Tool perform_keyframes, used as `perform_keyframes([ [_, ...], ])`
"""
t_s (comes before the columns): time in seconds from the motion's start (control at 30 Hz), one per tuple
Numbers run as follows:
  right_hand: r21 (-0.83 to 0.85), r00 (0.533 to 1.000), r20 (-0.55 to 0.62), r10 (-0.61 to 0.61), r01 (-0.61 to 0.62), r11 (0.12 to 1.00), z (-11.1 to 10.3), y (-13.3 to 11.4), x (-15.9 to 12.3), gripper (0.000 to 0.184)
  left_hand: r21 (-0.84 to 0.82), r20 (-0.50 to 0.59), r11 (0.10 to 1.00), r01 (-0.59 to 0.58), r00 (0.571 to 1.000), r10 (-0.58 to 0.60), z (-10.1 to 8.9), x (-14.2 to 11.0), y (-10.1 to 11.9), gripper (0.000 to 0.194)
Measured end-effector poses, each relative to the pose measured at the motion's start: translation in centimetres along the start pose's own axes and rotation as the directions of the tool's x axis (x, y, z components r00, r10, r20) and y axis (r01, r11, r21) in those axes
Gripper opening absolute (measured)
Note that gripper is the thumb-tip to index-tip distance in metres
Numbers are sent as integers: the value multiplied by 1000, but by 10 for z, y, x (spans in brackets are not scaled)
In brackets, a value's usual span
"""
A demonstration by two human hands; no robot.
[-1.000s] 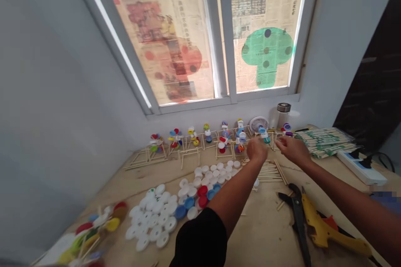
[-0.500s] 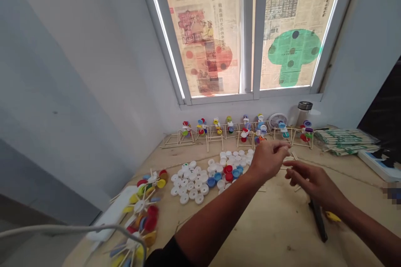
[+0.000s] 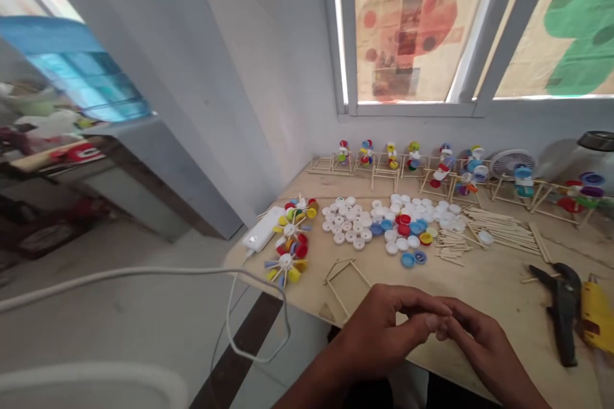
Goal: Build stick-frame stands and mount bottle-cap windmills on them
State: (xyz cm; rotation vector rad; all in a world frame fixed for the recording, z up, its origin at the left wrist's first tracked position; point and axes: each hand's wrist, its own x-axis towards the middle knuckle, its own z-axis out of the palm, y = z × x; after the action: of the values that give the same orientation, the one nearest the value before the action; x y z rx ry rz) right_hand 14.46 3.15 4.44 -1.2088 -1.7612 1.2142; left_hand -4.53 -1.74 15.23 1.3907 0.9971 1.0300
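Observation:
My left hand (image 3: pixel 384 329) and my right hand (image 3: pixel 482 335) meet over the table's front edge. Their fingers are bent and the fingertips press together. Whether anything small is pinched between them is hidden. Just beyond my left hand lies a frame of thin wooden sticks (image 3: pixel 338 297). White bottle caps (image 3: pixel 348 223) are spread farther back, with red, blue and yellow caps (image 3: pixel 403 229) to their right. Loose wooden sticks (image 3: pixel 503 230) lie beside those. To the right of my hands rest black pliers or clippers (image 3: pixel 562 313) and a yellow tool (image 3: pixel 597 313), partly cut off.
Wheels made of sticks and coloured caps (image 3: pixel 286 262) lie at the table's left edge by a white power strip (image 3: pixel 263 230). Stick stands with cap wheels (image 3: pixel 441 174) line the wall, near a small fan (image 3: pixel 513 163) and a flask (image 3: pixel 595 156). A cable (image 3: pixel 144 271) hangs at left.
The view has swung left and down. Both hands have drawn back from the sticks area to the table's front edge, and their fingertips have come together.

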Motion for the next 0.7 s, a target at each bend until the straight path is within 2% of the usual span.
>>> perform_keyframes([
  [0.2,-21,991,93,93,-91,996,4,18,0,40,127,-88,979,161,985,-151,-11,-30,-15,24],
  [0.27,-37,991,94,98,-95,995,3,21,-3,41,160,-176,959,235,962,-207,-19,-40,-25,24],
  [0.3,-43,992,86,93,-90,995,3,22,-4,40,175,-255,948,267,942,-218,-24,-45,-32,24],
  [0.37,-50,994,72,81,-78,996,4,22,-5,40,262,-459,914,310,873,-165,-35,-52,-48,23],
  [0.43,-51,995,65,78,-74,996,5,22,-6,39,354,-650,868,347,759,-39,-47,-57,-65,24],
  [0.5,-49,995,59,80,-77,996,7,23,-6,39,430,-730,810,399,682,52,-58,-58,-82,27],
  [0.53,-48,995,53,79,-77,996,7,24,-6,39,469,-741,778,419,666,88,-64,-57,-90,30],
  [0.57,-47,996,44,77,-75,996,8,25,-6,39,512,-732,744,429,672,116,-68,-55,-97,32],
  [0.63,-43,997,31,65,-63,997,8,27,-7,39,599,-676,675,430,723,140,-75,-50,-108,34],
  [0.7,-46,998,32,48,-46,998,9,28,-8,39,628,-648,655,420,749,140,-77,-44,-116,31],
])
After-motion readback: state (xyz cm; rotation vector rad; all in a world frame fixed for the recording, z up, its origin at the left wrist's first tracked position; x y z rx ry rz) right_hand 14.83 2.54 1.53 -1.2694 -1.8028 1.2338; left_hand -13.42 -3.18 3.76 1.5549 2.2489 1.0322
